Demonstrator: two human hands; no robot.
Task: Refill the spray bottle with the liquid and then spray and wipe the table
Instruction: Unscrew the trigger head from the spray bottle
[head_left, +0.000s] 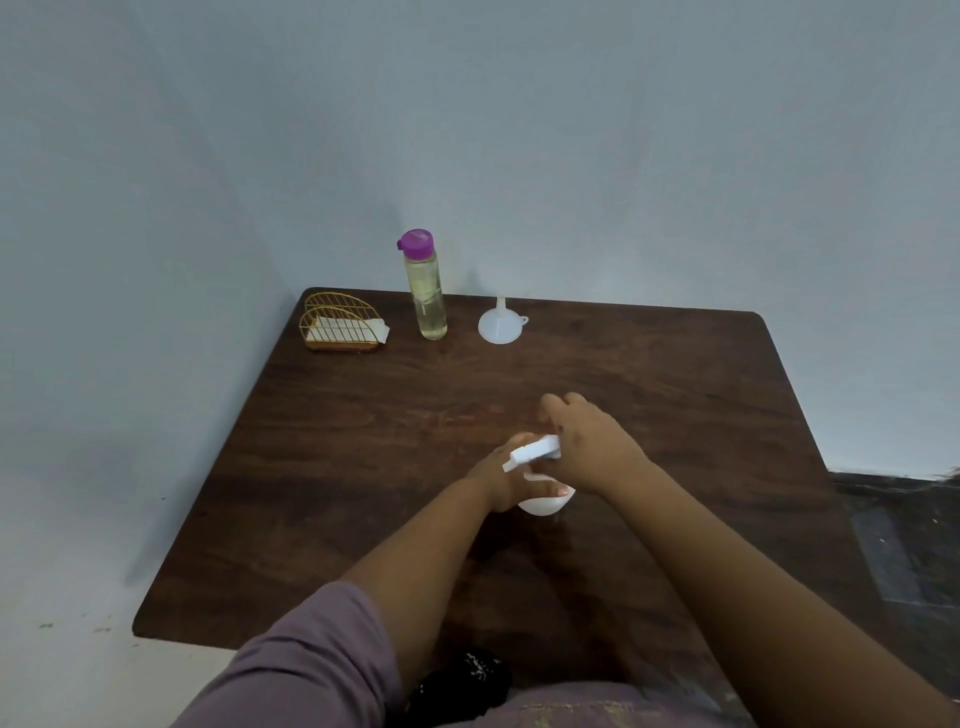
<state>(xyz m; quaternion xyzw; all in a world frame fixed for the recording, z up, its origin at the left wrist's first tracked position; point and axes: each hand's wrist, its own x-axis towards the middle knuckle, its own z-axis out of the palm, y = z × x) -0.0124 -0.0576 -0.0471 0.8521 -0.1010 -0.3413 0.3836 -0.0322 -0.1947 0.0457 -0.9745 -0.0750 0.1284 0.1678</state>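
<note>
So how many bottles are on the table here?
2: the purple-capped bottle stands at the far edge beside the funnel; the white spray bottle is mid-table, held in both hands.

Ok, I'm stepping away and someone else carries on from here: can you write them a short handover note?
Left hand grips the white spray bottle body, mid-table.
Right hand is on the spray head, apparently to unscrew it; its exact grip is unclear.
Refill bottle with purple cap stands closed at the far edge, funnel upside down beside it, wipes in the gold wire holder to the left.
Done: nothing poured yet.
Left: take head off, set funnel, pour, recap, spray, wipe the table.
</note>
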